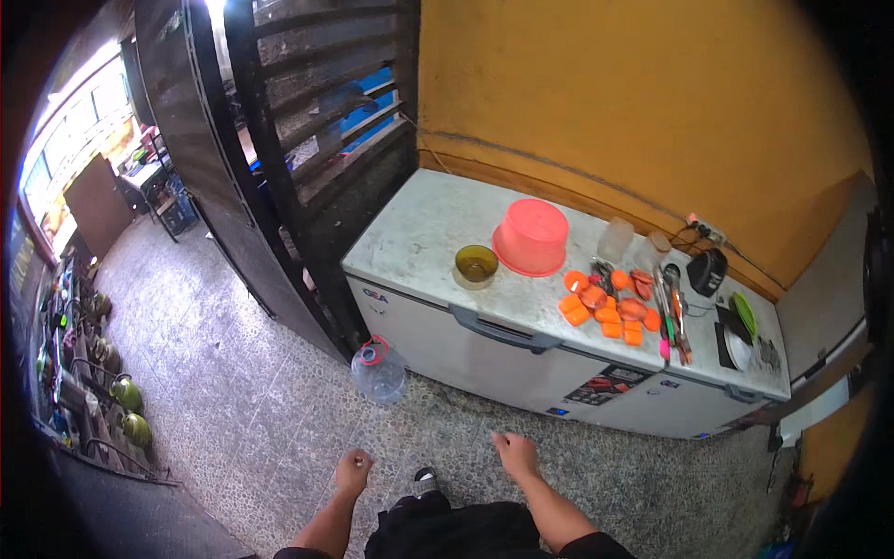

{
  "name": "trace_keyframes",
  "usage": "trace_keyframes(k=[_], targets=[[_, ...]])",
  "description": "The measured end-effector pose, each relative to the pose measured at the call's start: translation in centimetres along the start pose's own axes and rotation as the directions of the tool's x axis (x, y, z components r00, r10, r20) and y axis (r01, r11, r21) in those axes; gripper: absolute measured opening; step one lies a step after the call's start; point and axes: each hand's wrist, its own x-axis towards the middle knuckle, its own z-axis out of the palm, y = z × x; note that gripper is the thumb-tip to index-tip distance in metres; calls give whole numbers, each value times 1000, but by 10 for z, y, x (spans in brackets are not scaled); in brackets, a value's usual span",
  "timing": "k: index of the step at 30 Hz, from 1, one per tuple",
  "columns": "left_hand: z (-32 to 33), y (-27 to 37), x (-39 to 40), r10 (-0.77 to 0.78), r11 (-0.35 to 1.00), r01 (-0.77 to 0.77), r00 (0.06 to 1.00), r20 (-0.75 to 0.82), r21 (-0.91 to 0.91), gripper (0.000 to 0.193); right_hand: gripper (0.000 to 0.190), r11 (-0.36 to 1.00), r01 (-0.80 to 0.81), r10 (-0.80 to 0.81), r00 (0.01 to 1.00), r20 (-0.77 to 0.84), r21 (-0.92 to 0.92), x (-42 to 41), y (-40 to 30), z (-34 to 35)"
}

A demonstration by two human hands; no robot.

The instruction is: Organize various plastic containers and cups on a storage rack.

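My left hand [354,472] hangs over the pebble-patterned floor with its fingers curled in. Across from it, my right hand [518,457] is also curled, nearer the white GEA chest freezer [482,356] but not touching it. No object shows in either hand. On the freezer lid, an amber bowl [476,263] stands left of an upturned pink plastic basin [534,237]. Several orange containers [609,316] lie in a cluster to the right. Beside them are long-handled kitchen utensils [675,314], and a white plate [737,349] lies further right.
A large clear water bottle [378,376] with a red handle stands by the freezer's left front corner. Dark slatted partition [335,105] borders the left side. Green gas cylinders [133,412] line the far left. Clear plastic containers [615,240] and a power strip [707,229] sit near the wall.
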Motion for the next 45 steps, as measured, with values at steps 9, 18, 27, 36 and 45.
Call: trace_keyframes(k=[9,18,27,36,45], targets=[[44,126,79,-289,774,247,957,21,-582,30,29,824,252,-178,966,-190,507,180,-109,-45],[81,195,94,-450,460,400,875,180,-793,27,78,951,25,65,959,-278,307,332,-179,-90],[95,245,90,-476,384,413,855,206,-826,26,58,720,-7,55,997,-48,694,394,-192,-78],[68,262,60,-442,365,193,897,12,-911,31,46,735,165,-308,946,107,657,295,-219,-35],[46,198,-35,-705,308,-105,642,-300,-946,51,47,745,424,-666,513,541,515,120,-212,48]])
